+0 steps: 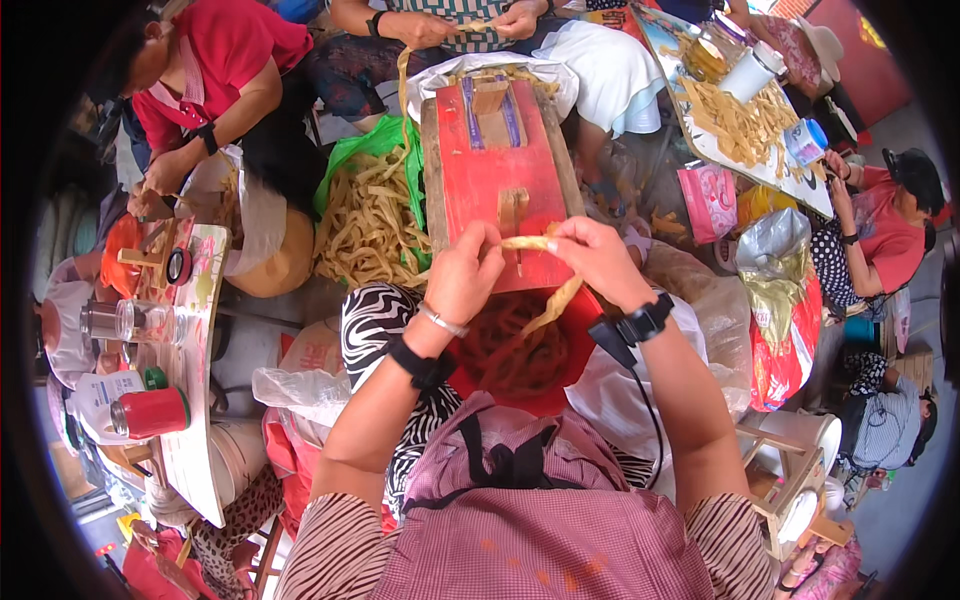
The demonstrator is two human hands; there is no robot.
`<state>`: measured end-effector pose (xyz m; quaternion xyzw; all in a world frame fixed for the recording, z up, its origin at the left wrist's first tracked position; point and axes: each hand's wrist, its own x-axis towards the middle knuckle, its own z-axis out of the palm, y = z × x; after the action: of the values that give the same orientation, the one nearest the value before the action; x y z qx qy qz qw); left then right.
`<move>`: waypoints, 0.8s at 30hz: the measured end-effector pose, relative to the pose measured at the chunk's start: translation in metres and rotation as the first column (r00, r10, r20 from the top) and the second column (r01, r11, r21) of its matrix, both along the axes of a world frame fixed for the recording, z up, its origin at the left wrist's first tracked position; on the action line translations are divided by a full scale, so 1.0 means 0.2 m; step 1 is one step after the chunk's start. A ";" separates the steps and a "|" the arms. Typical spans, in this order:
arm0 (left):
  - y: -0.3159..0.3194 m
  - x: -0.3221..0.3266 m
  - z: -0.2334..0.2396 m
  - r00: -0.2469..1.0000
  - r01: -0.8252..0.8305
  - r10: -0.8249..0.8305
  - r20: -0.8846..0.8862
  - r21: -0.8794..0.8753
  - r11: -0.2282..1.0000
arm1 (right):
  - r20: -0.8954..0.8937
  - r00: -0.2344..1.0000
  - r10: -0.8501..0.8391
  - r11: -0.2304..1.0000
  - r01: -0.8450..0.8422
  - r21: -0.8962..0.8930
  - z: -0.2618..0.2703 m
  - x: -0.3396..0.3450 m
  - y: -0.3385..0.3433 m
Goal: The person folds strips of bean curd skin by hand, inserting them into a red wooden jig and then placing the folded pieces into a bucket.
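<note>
A pale yellow strip of dried plant or vegetable runs between my two hands, above the near end of a red board. My left hand pinches one end between thumb and fingers. My right hand pinches the other end, and a length of the strip hangs below it towards a red basin between my knees. Coiled strips lie in the basin. A small wooden block stands on the board just beyond my hands; a second wooden block is at its far end.
A green plastic bag of strips lies left of the board. A table with jars stands at left, another with strips and bottles at upper right. Filled bags sit at right. Several people work around, one opposite with a strip in both hands.
</note>
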<state>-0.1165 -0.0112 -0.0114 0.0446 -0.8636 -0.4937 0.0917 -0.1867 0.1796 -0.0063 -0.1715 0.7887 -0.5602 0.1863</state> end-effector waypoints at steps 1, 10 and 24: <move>-0.01 -0.04 -0.02 1.000 -0.002 0.002 -0.003 -0.001 1.000 | -0.003 1.000 0.002 1.000 -0.002 -0.001 -0.02 -0.03 -0.02; -0.12 0.08 -0.08 0.918 -0.101 -0.253 0.307 0.796 0.597 | 0.256 0.959 -0.126 0.987 0.146 -0.062 -0.04 0.07 0.16; 0.03 0.37 -0.09 0.779 -0.009 -0.578 0.243 0.926 0.376 | -0.324 0.842 0.432 -0.104 -0.310 -0.945 1.15 0.45 0.63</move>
<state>-0.0429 -0.0055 -0.0299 0.0635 -0.4479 -0.8460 -0.2821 -0.0968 0.3056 0.2236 -0.4371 0.0849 -0.8735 0.1967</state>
